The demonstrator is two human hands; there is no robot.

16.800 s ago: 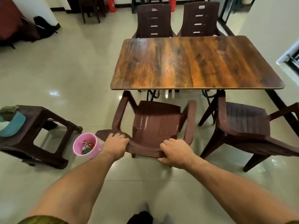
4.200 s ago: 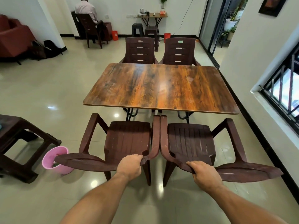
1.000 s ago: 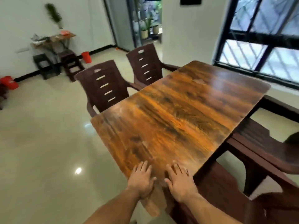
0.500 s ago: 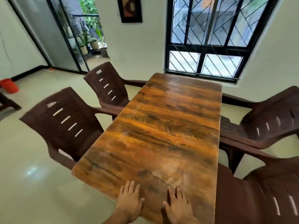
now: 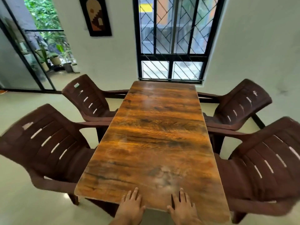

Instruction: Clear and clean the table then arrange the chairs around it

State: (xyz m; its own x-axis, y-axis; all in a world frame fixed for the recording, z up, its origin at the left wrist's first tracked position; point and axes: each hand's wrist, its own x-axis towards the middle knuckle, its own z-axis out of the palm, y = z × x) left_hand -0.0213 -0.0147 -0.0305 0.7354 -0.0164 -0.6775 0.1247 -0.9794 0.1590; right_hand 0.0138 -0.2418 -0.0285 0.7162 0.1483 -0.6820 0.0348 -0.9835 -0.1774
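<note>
Wooden table (image 5: 155, 135) apparently touches left hand (image 5: 131, 207) and right hand (image 5: 182, 208).

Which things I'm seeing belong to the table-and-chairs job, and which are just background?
Job: table; near-left chair; far-left chair; far-right chair; near-right chair; left hand and right hand, flat on the table's near end.
Background: wall picture; barred window; potted plants.

One wooden surface (image 5: 155, 135). Four brown chairs: near left chair (image 5: 48, 143), far left chair (image 5: 90, 99), near right chair (image 5: 267, 168), far right chair (image 5: 240, 104). Two hands: left hand (image 5: 131, 207), right hand (image 5: 183, 208). One window (image 5: 173, 38). One framed picture (image 5: 97, 15).
</note>
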